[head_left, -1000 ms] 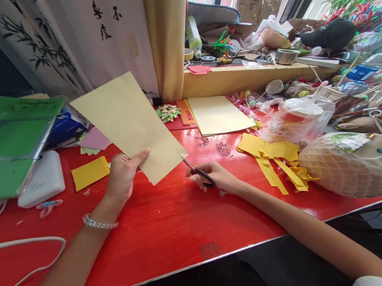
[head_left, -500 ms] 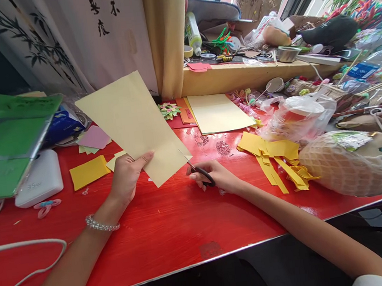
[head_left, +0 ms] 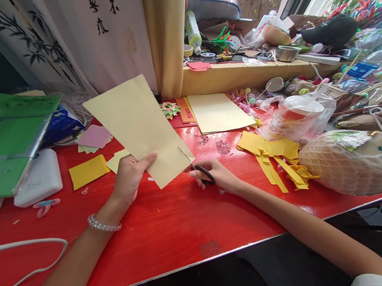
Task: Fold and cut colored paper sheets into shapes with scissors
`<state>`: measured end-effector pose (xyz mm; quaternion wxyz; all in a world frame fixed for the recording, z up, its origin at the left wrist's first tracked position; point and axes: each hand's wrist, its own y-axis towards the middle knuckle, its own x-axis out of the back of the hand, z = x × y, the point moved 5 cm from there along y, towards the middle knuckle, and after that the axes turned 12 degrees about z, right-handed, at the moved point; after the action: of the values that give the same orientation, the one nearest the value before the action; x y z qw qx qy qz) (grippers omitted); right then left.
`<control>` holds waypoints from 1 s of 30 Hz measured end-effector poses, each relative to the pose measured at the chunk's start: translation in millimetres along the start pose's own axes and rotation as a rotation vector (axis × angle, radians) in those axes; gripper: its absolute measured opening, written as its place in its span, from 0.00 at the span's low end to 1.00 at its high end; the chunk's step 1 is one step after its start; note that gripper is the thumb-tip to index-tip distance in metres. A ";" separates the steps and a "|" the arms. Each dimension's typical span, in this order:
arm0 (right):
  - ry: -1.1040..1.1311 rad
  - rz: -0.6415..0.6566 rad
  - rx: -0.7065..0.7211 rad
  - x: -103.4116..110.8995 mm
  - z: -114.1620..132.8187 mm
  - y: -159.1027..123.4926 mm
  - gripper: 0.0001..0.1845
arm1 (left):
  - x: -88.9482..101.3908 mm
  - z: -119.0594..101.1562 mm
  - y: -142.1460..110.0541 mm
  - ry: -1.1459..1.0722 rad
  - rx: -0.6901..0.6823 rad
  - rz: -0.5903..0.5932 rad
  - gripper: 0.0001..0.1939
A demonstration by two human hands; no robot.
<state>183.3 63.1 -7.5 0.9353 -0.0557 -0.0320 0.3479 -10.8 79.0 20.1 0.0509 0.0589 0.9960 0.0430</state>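
My left fingers (head_left: 148, 160) are pinching the pale-yellow rectangular paper sheet (head_left: 136, 126) by its left long edge, thumb on top; my right fingers (head_left: 194, 174) are grasping the slim metal scissors with black handles (head_left: 209, 176); the sheet is hanging above the glossy red tabletop (head_left: 161, 239), its near-right corner meeting the scissors; one blade is showing across that corner, the other is not showing; for clean cutting I am wanting the paper flat and unbent, blades square to it, left fingers staying well off the cut line; feeding paper leftward-handed is probably beating twisting the scissors; the sheet's long axis is running far left to near right; the blades are pointing away and leftward.
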 end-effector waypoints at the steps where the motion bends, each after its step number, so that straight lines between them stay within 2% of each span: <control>1: 0.003 0.000 0.002 -0.2 0.3 -0.1 0.17 | -0.7 0.2 -0.2 -0.003 -0.003 0.004 0.13; 14: -0.002 0.004 0.058 0.8 -0.7 0.4 0.15 | -0.6 1.9 -0.5 -0.003 0.029 0.025 0.14; 19: 0.000 -0.009 0.036 0.6 3.2 -0.9 0.18 | -4.5 4.0 -1.8 -0.006 0.051 0.042 0.16; 30: -0.034 0.005 0.058 -0.3 6.8 -0.7 0.18 | -4.4 3.0 -1.4 0.007 0.051 0.062 0.19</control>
<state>182.9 62.9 -0.7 0.9350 -0.0229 -0.0377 0.3520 -6.3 77.3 17.4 0.0446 0.0909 0.9947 0.0194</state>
